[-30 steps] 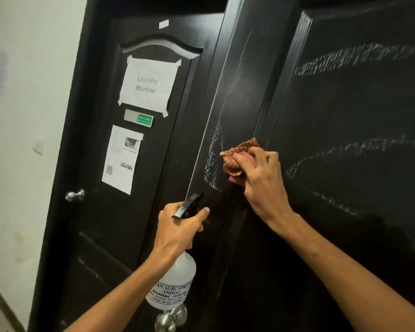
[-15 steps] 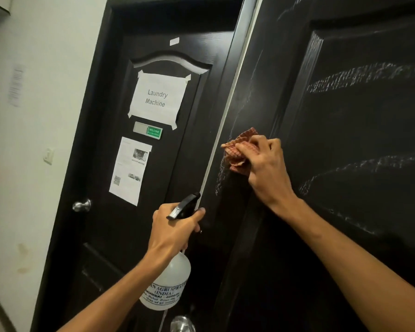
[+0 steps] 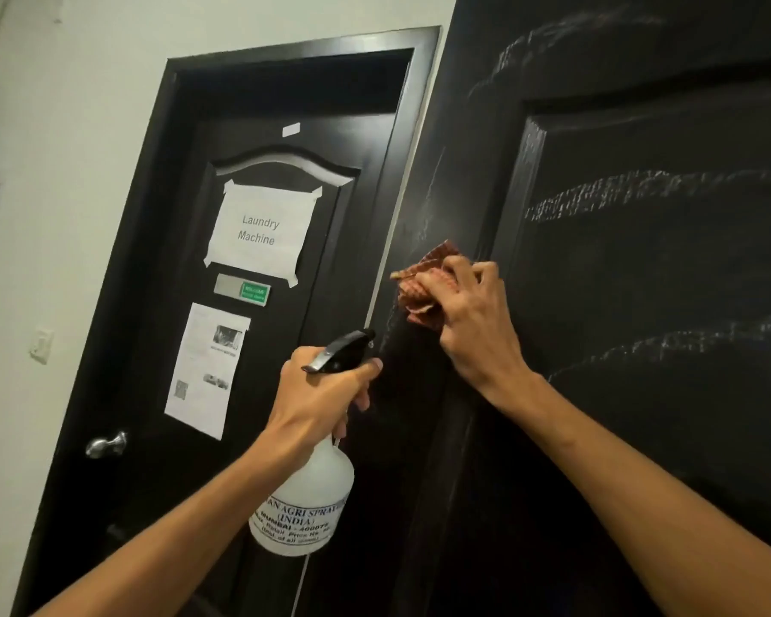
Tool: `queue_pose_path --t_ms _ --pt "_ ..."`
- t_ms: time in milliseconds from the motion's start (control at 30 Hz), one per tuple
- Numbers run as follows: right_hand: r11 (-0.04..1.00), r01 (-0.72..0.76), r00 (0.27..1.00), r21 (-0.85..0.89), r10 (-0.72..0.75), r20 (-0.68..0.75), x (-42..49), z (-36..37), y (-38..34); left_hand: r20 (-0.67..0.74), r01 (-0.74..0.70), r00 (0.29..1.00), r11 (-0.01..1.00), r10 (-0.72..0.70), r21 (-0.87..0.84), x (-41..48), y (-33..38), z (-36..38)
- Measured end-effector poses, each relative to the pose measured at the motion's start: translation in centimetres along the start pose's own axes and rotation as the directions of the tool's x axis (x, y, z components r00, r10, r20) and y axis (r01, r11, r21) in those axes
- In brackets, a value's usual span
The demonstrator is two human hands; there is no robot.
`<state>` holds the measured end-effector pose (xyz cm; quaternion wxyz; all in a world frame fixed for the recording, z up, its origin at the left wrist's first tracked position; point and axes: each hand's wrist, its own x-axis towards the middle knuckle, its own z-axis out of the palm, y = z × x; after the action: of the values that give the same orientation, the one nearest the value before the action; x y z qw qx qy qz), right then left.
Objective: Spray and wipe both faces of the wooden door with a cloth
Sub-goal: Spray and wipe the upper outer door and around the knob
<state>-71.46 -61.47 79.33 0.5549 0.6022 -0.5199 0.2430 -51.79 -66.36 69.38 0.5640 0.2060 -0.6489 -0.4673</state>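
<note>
The dark wooden door (image 3: 642,394) fills the right half of the view, opened towards me, with whitish curved wet streaks on its panel. My right hand (image 3: 472,322) grips a bunched red checked cloth (image 3: 423,287) and presses it against the door's left stile, close to the edge. My left hand (image 3: 321,403) holds a translucent spray bottle (image 3: 306,505) by its black trigger head, nozzle pointing at the door just below the cloth.
Behind, a second dark door (image 3: 259,349) in its frame carries a taped "Laundry Machine" sheet (image 3: 261,231), a green tag and a printed notice, with a metal handle (image 3: 105,444) low on the left. White wall (image 3: 41,216) with a switch lies further left.
My right hand has slid the cloth slightly up the stile near the door edge. The view has tilted up, showing the top of the other door's frame. The bottle stays held.
</note>
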Motion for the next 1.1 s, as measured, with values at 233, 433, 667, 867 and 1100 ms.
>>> queue_pose_path --t_ms 233,433,667,867,1100 --pt "0.948 0.315 0.943 -0.035 -0.309 0.121 -0.6 -2.7 3.8 0.033 -0.004 0.999 0.995 0.008 -0.101 4.2 4.9 1.1" --pt "0.988 -0.070 0.979 -0.139 0.042 -0.198 6.0 -9.8 11.8 0.100 -0.003 0.995 0.992 0.015 -0.126 7.7 10.1 2.6" --pt "0.937 -0.076 0.992 -0.340 0.035 -0.125 8.5 -15.3 17.2 0.204 -0.038 0.978 0.997 0.051 -0.067 11.3 15.7 5.7" --pt "0.884 0.006 0.996 -0.468 -0.045 -0.073 9.3 -18.3 19.4 0.264 -0.101 0.958 0.994 0.110 -0.049 13.6 18.5 9.2" --pt "0.933 -0.027 0.997 -0.359 -0.003 -0.083 9.4 -17.0 18.8 0.260 -0.204 0.946 0.979 0.194 0.010 13.4 20.6 12.7"
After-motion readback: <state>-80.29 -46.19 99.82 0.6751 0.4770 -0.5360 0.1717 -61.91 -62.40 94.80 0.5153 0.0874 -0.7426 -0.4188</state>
